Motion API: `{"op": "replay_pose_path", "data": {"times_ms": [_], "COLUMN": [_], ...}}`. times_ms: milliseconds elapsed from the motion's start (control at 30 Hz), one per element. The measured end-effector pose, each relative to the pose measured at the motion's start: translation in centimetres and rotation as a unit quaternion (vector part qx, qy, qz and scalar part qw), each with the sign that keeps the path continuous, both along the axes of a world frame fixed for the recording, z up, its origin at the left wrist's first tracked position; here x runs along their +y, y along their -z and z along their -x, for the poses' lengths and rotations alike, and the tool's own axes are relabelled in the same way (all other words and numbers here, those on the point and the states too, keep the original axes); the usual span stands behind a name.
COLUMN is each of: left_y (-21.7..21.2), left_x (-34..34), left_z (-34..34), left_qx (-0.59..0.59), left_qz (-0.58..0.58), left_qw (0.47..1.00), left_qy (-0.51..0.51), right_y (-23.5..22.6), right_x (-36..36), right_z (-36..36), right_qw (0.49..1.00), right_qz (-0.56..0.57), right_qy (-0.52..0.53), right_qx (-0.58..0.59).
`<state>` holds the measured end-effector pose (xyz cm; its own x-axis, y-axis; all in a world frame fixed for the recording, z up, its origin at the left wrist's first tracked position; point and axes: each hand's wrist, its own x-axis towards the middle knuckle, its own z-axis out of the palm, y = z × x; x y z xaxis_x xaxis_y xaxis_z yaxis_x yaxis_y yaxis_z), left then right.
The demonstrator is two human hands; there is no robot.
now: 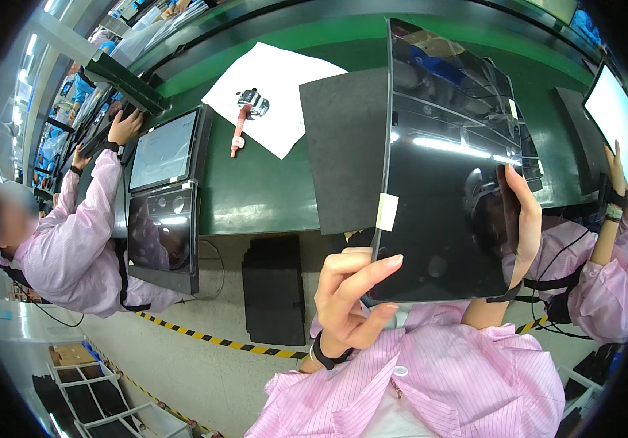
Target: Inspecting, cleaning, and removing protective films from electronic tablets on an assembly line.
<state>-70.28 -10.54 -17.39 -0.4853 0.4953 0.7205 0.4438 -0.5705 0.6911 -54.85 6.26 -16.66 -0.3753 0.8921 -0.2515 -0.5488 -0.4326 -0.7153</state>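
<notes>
Two hands hold a glossy black rectangular glass panel (pixel 445 160) upright at centre-right of the frame, long axis vertical: left hand (pixel 350 299) pinches its lower-left corner, right hand (pixel 522 219) grips its right edge, above the green bench (pixel 255 190).

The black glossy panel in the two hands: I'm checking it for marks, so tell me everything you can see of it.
The black glossy panel is a large, thin, rectangular sheet, mirror-like, reflecting ceiling lights and racks. It is held upright, slightly tilted, above the green bench. A pale yellow tape tab sticks to its left edge. The left hand pinches its lower left corner; the right hand grips its right edge. No scratches are discernible.
</notes>
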Motion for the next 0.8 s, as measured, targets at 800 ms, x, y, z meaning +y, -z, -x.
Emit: {"op": "replay_pose_path", "data": {"times_ms": [800], "left_y": [0.2], "left_x": [-0.2], "left_z": [1.1], "left_qx": [0.054], "left_qz": [0.007], "left_qw": [0.998], "left_qy": [0.027], "right_y": [-1.0], "right_x": [-1.3], "right_z": [1.7], "right_qw": [0.999], "right_qz": [0.048], "right_qy": [0.001], "right_qx": [0.008]}}
